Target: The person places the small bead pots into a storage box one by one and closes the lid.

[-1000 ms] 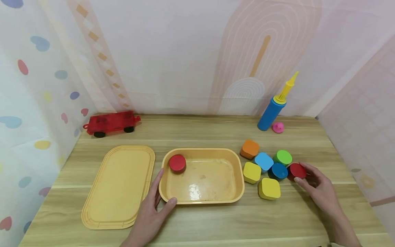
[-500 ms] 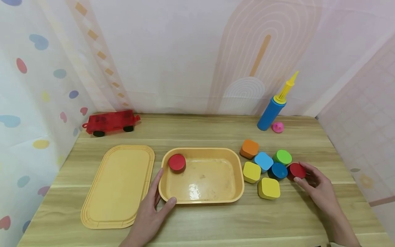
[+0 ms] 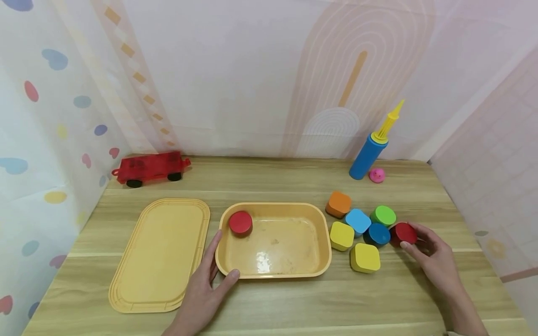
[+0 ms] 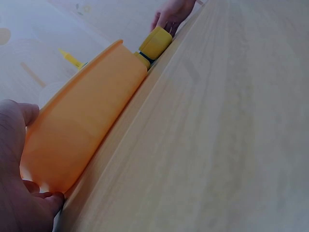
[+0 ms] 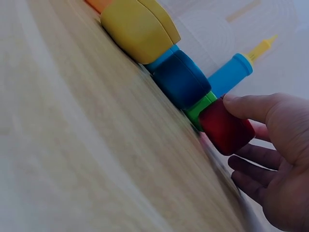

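My left hand [image 3: 201,289] holds the front-left corner of an open orange-yellow plastic box [image 3: 286,275], thumb on the front side and fingers along the left. In the left wrist view the thumb lies at the box's rim, with curled fingers low by its base. A round red block [image 3: 241,223] sits inside, in the back-left corner. My right hand [image 3: 437,261] holds another red block [image 5: 227,126] between thumb and fingers, at the right end of a cluster. Beside that block are a dark blue block [image 3: 377,234] and a green block [image 3: 383,215].
Two yellow blocks [image 3: 364,258], a light blue block [image 3: 358,221] and an orange block [image 3: 338,204] stand right of the box. A flat yellow lid [image 3: 159,256] lies to its left. Behind are a red toy wagon [image 3: 149,168], a blue-and-yellow hand pump [image 3: 368,156] and a pink toy [image 3: 377,175].
Both hands keep their places on the box and the red block. Only a slight shift of the head view shows.
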`<state>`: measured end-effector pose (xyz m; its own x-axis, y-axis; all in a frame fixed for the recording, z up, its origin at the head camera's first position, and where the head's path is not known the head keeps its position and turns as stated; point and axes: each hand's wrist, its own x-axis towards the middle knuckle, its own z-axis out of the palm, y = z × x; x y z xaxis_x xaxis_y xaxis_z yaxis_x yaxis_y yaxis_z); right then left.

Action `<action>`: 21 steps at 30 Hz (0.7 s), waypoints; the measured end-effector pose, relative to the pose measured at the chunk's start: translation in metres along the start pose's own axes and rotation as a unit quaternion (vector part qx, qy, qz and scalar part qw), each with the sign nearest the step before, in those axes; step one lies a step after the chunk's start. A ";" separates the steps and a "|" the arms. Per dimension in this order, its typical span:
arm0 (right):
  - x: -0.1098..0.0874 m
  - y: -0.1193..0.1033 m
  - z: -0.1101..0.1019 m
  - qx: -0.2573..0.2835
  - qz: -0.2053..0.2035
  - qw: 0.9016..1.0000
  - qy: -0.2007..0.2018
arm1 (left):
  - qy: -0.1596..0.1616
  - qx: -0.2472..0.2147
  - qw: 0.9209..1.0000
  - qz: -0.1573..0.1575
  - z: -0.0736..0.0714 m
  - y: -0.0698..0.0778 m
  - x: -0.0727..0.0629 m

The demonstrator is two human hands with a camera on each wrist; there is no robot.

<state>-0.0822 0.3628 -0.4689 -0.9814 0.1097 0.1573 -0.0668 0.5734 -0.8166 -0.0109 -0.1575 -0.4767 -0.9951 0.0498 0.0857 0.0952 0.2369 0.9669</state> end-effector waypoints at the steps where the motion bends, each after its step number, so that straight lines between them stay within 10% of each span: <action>1: 0.000 0.000 0.000 0.004 0.001 1.000 0.004 | 0.000 0.002 1.000 -0.001 0.000 0.000 0.000; 21: -0.005 -0.013 -0.002 0.094 0.033 0.995 0.033 | -0.001 0.006 1.000 -0.002 0.000 0.000 -0.001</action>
<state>-0.0764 0.3563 -0.4581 -0.9712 0.1989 0.1314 -0.0412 0.4028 -0.9143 -0.0103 -0.1574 -0.4765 -0.9954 0.0500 0.0816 0.0916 0.2496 0.9640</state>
